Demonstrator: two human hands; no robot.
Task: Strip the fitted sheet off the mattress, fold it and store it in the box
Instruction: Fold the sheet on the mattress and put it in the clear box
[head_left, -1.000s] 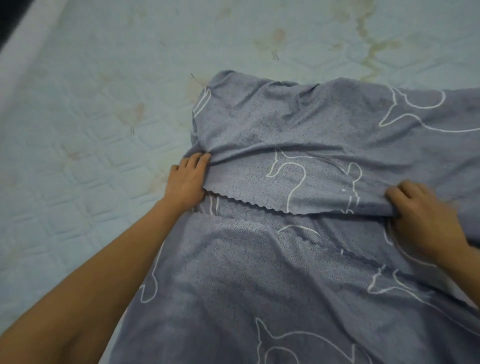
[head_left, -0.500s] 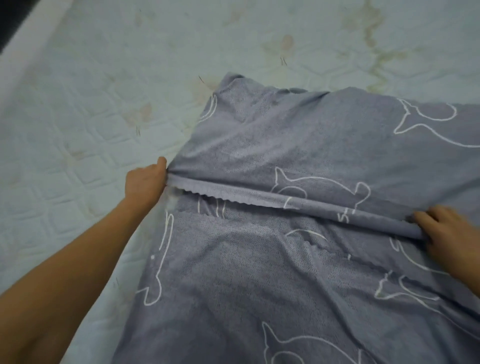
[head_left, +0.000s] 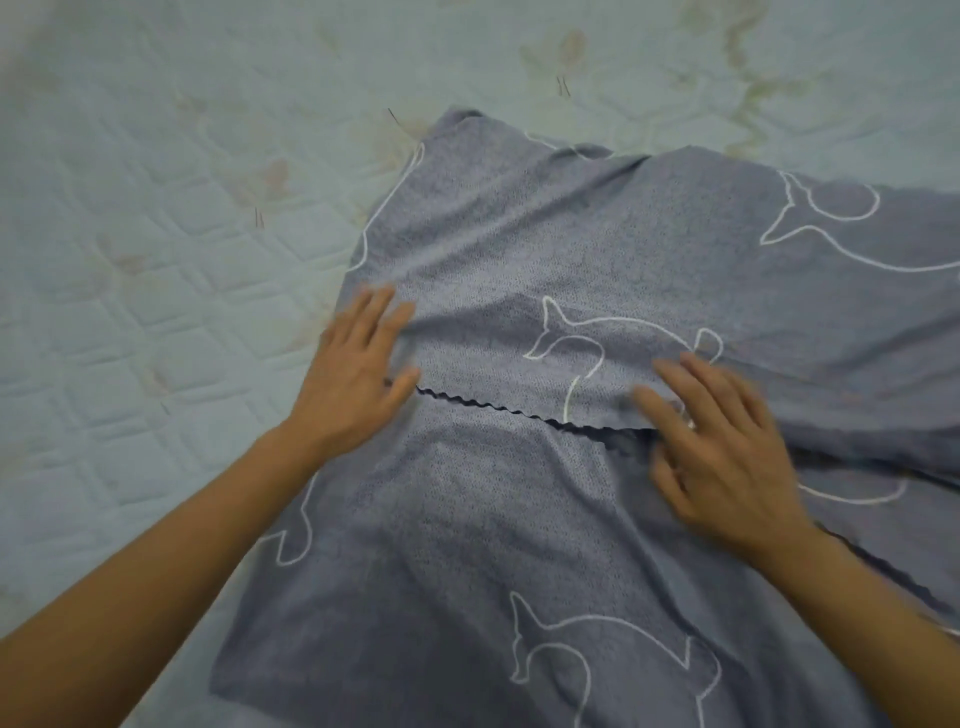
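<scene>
On the bare mattress (head_left: 156, 249), the fitted sheet (head_left: 597, 249) lies partly folded, filling centre to 3 and 6 o'clock. My left hand (head_left: 358, 374) at 9 and right hand (head_left: 727, 452) at 3 rest flat, fingers straight, gripping nothing, pressing the scalloped edge (head_left: 493, 410) down, likely to set the fold. No brand, label or writing legible; white outline figures only.
</scene>
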